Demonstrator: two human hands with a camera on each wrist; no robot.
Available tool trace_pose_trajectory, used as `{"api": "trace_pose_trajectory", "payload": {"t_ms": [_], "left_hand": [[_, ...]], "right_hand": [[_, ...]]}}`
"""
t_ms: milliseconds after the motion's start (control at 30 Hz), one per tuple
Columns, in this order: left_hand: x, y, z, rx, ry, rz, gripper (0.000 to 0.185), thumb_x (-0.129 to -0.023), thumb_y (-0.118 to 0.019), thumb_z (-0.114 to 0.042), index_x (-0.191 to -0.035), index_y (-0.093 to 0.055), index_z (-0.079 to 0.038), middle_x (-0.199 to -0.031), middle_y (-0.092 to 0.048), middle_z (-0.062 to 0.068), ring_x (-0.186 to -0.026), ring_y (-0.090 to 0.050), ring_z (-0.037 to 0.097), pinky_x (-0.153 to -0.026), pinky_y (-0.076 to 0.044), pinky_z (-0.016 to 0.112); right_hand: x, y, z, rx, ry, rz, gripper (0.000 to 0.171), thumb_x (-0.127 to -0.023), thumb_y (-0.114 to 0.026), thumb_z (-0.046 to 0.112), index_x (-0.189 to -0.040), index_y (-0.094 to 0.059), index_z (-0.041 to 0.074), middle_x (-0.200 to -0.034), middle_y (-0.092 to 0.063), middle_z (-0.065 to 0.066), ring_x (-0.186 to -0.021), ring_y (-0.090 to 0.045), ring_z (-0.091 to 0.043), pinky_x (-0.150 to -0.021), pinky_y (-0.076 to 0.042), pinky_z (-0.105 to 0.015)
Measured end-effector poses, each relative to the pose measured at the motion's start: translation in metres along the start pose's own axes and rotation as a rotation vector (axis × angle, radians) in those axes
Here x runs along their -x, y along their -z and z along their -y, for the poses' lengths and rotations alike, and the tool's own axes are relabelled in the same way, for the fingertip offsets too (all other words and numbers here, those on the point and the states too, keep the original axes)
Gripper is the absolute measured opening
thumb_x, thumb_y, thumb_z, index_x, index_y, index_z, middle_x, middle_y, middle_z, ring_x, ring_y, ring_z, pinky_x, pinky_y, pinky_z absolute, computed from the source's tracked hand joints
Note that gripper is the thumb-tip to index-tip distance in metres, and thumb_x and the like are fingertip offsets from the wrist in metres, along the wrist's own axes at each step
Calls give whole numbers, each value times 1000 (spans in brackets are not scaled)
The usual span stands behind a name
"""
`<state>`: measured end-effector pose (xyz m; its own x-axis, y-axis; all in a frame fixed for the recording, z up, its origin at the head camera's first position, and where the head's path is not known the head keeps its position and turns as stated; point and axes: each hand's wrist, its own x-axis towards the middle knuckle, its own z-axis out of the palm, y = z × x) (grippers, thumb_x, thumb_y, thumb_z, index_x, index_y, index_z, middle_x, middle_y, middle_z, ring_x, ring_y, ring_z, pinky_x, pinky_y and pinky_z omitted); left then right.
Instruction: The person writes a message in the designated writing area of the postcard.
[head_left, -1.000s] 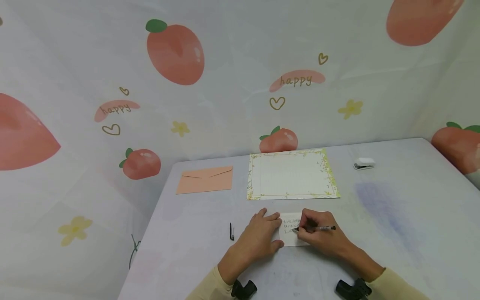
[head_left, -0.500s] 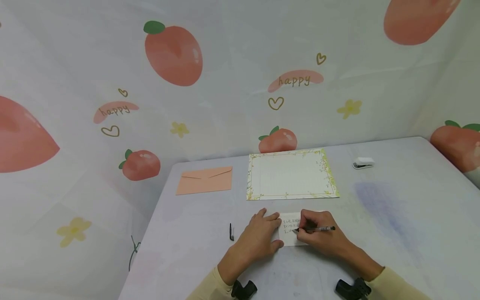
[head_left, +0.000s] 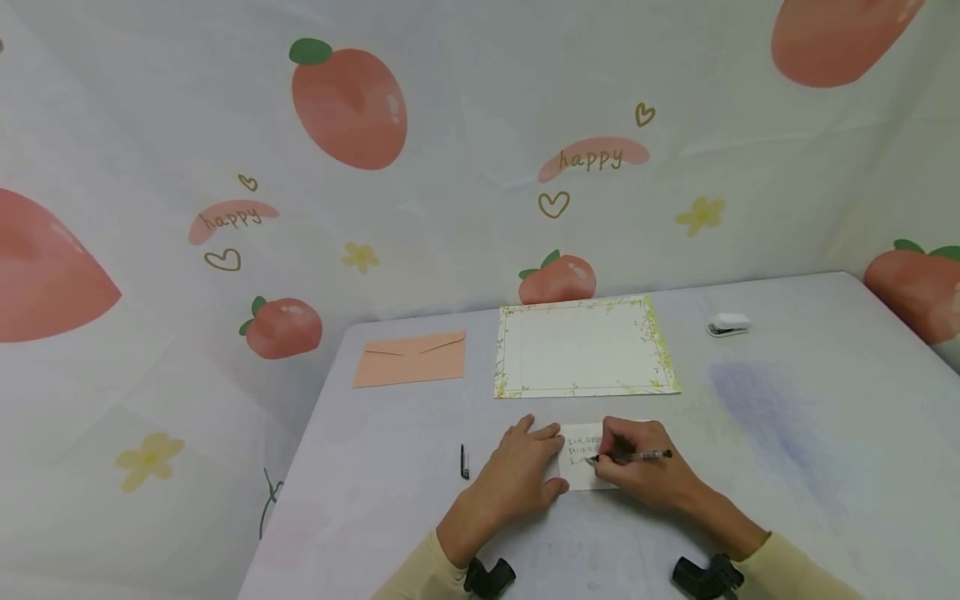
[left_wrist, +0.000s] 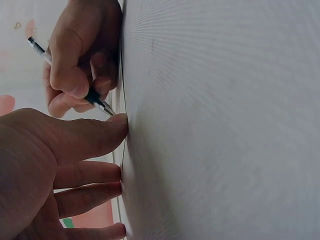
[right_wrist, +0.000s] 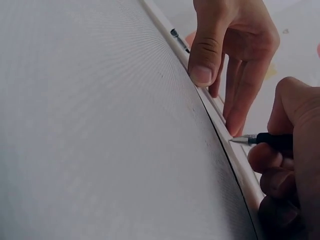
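Card (head_left: 583, 467) lies between hands: left (head_left: 521, 475) flat on it, right (head_left: 637, 467) pinching pen (head_left: 633, 456) (tip down).

Your card (head_left: 583, 467) lay between your hands, the letter sheet (head_left: 585, 348) behind it, the envelope (head_left: 410, 359) farther left.

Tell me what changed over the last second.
Almost nothing. The right hand still pinches the pen, tip on the card, with no clear shift. The left hand stays pressed flat on the card's left edge. Envelope, bordered sheet and pen cap lie as before.
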<state>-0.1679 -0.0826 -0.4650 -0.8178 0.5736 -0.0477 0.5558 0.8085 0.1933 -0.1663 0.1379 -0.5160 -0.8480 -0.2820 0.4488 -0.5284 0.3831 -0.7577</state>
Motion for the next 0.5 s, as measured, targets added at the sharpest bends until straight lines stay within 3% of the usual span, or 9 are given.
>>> {"api": "trace_pose_trajectory", "payload": {"t_ms": [333,500], "left_hand": [[-1,0,-1,1,3,-2,58,-85,-80,-36,-135,-65,-11,-146,-58,2,-139,-47,39,-110,-43,54],[0,0,-1,4,4,1,58,-85,-80,-37,-135,-64,-11,-146,-57,2,-140,-47,38,-111,-43,54]], "right_hand": [[0,5,-1,-18,-30,-42,38,-71,-71,-9,-72,-54,25,-62,-54,17,-54,-46,1,-48,-37,-17],[1,11,-2,-24,-74,-15,38,-74,-73,-8,-74,-56,27,-64,-57,15,-54,-45,0,-48,-38,-19]]}}
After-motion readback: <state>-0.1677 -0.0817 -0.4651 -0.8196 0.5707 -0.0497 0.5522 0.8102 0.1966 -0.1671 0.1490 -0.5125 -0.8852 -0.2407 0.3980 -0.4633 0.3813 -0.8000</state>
